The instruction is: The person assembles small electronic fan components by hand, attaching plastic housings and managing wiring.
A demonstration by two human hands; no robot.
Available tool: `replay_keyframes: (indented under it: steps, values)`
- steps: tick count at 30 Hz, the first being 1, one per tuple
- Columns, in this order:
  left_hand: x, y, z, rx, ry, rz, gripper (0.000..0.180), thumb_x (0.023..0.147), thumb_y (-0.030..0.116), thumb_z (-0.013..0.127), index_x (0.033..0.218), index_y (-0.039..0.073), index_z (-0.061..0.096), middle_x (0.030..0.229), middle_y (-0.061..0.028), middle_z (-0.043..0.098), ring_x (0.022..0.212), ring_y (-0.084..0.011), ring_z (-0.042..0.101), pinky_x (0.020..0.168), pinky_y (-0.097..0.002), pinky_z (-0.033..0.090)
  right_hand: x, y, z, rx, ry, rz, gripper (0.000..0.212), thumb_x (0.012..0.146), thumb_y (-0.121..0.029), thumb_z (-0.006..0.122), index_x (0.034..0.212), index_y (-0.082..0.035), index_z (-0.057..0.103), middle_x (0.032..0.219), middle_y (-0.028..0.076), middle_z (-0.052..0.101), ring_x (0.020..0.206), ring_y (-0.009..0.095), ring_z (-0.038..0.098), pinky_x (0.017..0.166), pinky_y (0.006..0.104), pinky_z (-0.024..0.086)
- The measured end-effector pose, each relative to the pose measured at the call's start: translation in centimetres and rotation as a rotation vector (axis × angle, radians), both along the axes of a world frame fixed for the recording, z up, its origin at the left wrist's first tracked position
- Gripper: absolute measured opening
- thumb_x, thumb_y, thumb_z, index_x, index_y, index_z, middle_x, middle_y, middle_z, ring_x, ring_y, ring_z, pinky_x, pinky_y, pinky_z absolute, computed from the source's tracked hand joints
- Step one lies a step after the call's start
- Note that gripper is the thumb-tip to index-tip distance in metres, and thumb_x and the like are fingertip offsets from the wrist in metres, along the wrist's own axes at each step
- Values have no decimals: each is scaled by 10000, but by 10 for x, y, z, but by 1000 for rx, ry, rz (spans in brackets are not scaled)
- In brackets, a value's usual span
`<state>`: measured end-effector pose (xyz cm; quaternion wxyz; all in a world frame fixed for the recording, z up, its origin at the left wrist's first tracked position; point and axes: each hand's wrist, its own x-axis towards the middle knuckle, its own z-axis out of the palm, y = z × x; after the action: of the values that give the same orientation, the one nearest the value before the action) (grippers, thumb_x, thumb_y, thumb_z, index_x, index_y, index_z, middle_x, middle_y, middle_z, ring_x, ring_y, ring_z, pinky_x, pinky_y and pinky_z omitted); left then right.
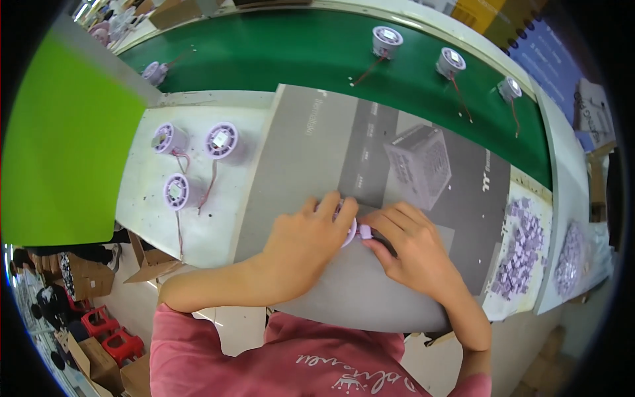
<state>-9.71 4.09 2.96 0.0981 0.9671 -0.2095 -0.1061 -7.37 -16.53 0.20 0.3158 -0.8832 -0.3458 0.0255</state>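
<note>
On a grey printed cardboard sheet (291, 152), my left hand (304, 241) is closed round a lilac round fan-like housing (348, 231), which its fingers mostly cover. My right hand (410, 248) pinches a small lilac piece (365, 231) against the housing's right side. Something dark shows under the right fingers; I cannot make out what it is. Three similar lilac housings, one of them a slotted round unit (221, 140), stand with trailing red and dark wires on the white table (142, 212) to the left.
Beyond the sheet runs a green conveyor belt (284, 49) carrying several more wired units, among them a lilac housing (387, 41). Many small lilac pieces (521, 255) lie heaped at the right, beside a clear bag (570, 261) of similar ones. A bright green panel (66, 145) borders the left.
</note>
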Motion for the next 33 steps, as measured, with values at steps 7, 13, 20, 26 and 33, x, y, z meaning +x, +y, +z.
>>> replay_keyframes:
  steps: [7, 13, 20, 26, 33]
  values:
    - [13, 13, -7, -504, 89, 2, 609, 687, 189, 857, 1207, 68, 564, 1026, -122, 658, 867, -321, 682, 687, -391, 553, 2, -2, 4, 194, -83, -35, 342, 756, -28, 753, 1084, -36, 657, 966, 113, 662, 874, 297, 619, 749, 383, 522]
    - [16, 14, -10, -701, 147, -1, 651, 659, 261, 907, 1201, 56, 609, 1067, -138, 693, 907, -305, 702, 762, -361, 570, -3, -12, 2, 439, 19, -93, 294, 730, -31, 825, 1005, -27, 723, 960, 110, 707, 831, 233, 689, 717, 317, 548]
    - [16, 12, -11, -735, 83, -12, 667, 644, 254, 920, 1206, 59, 619, 1084, -118, 696, 897, -269, 707, 762, -343, 575, -9, -14, -3, 529, 36, -153, 276, 712, -24, 844, 971, -18, 749, 936, 111, 720, 805, 207, 702, 679, 294, 556]
    - [19, 9, -9, -822, 199, 2, 666, 635, 244, 933, 1202, 60, 636, 1116, -90, 697, 907, -192, 708, 729, -316, 582, -11, -15, -2, 589, 20, -179, 278, 713, -18, 841, 975, -11, 749, 941, 116, 708, 774, 210, 686, 661, 286, 558]
    - [20, 8, -17, -928, 181, 38, 678, 611, 181, 947, 1206, 59, 646, 1118, -62, 703, 916, -153, 707, 721, -287, 596, -10, -11, 12, 285, -358, -106, 321, 656, -32, 849, 963, -72, 762, 935, 120, 676, 706, 205, 653, 605, 282, 550]
